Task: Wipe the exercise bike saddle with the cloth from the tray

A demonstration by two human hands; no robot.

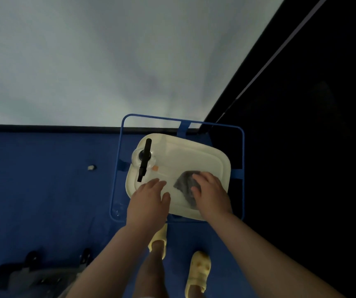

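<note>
A cream tray (pixel 205 155) rests on a blue wire-frame stand (pixel 117 168) in the middle of the view. A grey cloth (pixel 184 182) lies on the tray's right half. My right hand (pixel 210 194) lies over the cloth's right side, fingers curled onto it. Flat over the tray's near left edge is my left hand (pixel 149 201), fingers apart and holding nothing. A clear spray bottle with a black nozzle (pixel 144 160) stands at the tray's left. The exercise bike saddle is not identifiable; a dark grey part of some equipment (pixel 33 274) shows at the bottom left.
Blue floor (pixel 44 201) surrounds the stand, with a small pale object (pixel 91 167) lying to the left. A white wall (pixel 87 61) rises behind and a black panel (pixel 312 147) fills the right. My feet in yellow shoes (pixel 198 269) stand below the tray.
</note>
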